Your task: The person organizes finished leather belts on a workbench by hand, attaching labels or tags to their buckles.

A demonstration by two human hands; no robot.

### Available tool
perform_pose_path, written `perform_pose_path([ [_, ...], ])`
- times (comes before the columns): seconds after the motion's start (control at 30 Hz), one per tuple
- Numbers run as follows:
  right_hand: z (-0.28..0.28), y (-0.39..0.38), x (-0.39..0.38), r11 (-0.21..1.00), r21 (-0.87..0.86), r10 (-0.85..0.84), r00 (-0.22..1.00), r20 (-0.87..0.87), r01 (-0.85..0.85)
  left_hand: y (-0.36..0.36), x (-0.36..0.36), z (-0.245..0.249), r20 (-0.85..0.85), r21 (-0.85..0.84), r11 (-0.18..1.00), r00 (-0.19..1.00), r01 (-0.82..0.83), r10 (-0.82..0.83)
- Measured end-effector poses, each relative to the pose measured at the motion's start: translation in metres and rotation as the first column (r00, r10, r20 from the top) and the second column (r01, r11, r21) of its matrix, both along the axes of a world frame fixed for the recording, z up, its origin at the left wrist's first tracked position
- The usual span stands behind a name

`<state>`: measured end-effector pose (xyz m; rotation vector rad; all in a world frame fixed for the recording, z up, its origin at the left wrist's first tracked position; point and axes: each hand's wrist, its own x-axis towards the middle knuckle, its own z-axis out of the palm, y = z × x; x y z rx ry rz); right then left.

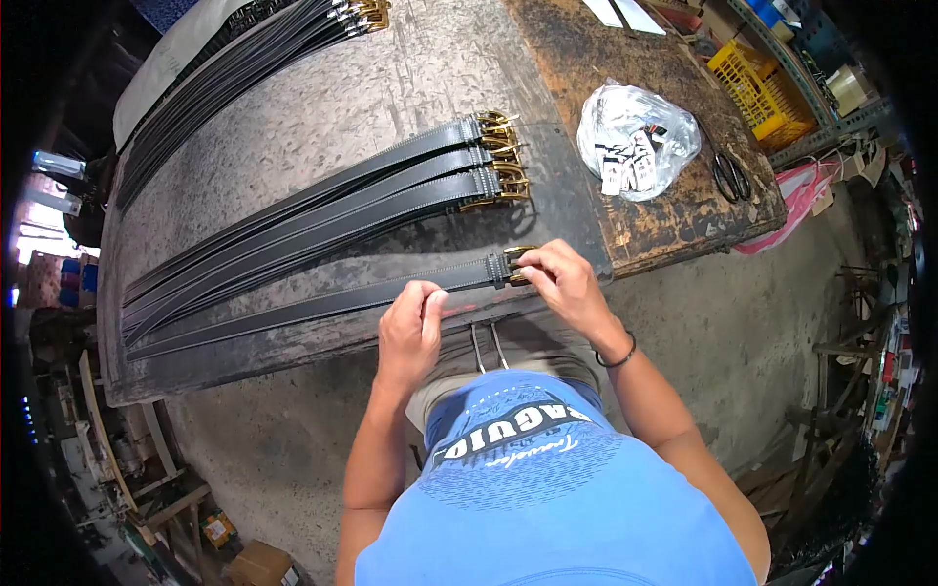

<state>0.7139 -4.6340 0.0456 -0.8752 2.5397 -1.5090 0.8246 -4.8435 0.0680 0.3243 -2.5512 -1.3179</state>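
The black belt was pinched on its strap by the left hand, and its buckle was gripped by the right hand. From the right hand its length ran leftward, past the left hand, along the table edge.

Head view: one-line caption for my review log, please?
Left hand pinches a black belt at the table edge, right hand grips its brass buckle; more belts lie behind.

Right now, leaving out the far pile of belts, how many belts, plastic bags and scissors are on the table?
Belts: 5 (middle group 4 by the buckles; held belt 1)
Plastic bag: 1
Scissors: 1
Total: 7
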Motion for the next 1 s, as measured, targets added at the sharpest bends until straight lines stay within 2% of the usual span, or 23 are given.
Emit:
perform_pose_path([
  [0.03,-0.003,0.0,-0.005,0.999,0.042,-0.004,1.0,0.019,0.004,-0.004,-0.005,-0.002,0.073,-0.105,0.994,0.997,-0.013,0.021],
  [0.07,-0.006,-0.001,-0.008,0.997,0.082,-0.009,0.999,0.037,0.006,-0.007,-0.01,-0.006,0.072,-0.107,0.994,0.997,-0.015,0.023],
  [0.13,-0.013,-0.004,-0.012,0.994,0.113,0.004,1.0,0.012,-0.005,-0.011,-0.019,-0.02,0.121,-0.315,0.948,0.993,0.046,-0.008],
  [0.27,-0.021,-0.009,-0.015,0.983,0.181,0.033,0.999,-0.04,-0.025,0.003,-0.04,-0.035,0.212,-0.412,0.905,0.977,0.105,-0.016],
  [0.53,-0.03,-0.009,-0.02,0.98,0.196,0.06,0.996,-0.072,-0.045,0.024,-0.057,-0.038,0.211,-0.394,0.907,0.975,0.148,-0.067],
  [0.6,-0.031,-0.01,-0.02,0.964,0.264,0.06,0.989,-0.133,-0.023,0.022,-0.057,-0.044,0.185,-0.368,0.918,0.979,0.151,-0.086],
  [0.67,-0.03,-0.01,-0.02,0.977,0.213,0.055,0.988,-0.147,-0.023,0.017,-0.057,-0.042,0.158,-0.343,0.927,0.982,0.152,-0.103],
  [0.73,-0.029,-0.009,-0.02,0.987,0.16,0.047,0.986,-0.16,-0.021,0.013,-0.056,-0.031,0.346,0.032,0.995,0.933,0.095,-0.1],
  [0.77,-0.028,-0.008,-0.021,0.993,0.118,0.016,0.991,-0.135,0.0,0.009,-0.055,-0.033,0.346,0.031,0.995,0.933,0.095,-0.1],
  [0.8,-0.028,-0.008,-0.02,0.997,0.077,-0.014,0.994,-0.107,0.022,0.005,-0.053,-0.038,0.282,0.26,0.961,0.944,0.099,-0.173],
  [0.83,-0.027,-0.008,-0.019,0.997,0.077,-0.013,0.994,-0.106,0.021,0.002,-0.051,-0.041,0.203,0.474,0.874,0.952,0.109,-0.229],
  [0.87,-0.024,-0.009,-0.017,0.999,0.026,-0.047,0.998,-0.04,0.048,0.001,-0.05,-0.038,0.204,0.474,0.874,0.952,0.107,-0.227],
  [0.93,-0.023,-0.012,-0.014,0.997,-0.025,-0.073,0.997,0.028,0.074,0.0,-0.046,-0.029,0.18,0.64,0.753,0.923,0.152,-0.34],
  [1.0,-0.026,-0.017,-0.01,0.982,-0.156,-0.08,0.983,0.165,0.107,0.004,-0.044,-0.03,0.136,0.659,0.736,0.938,0.156,-0.32],
])
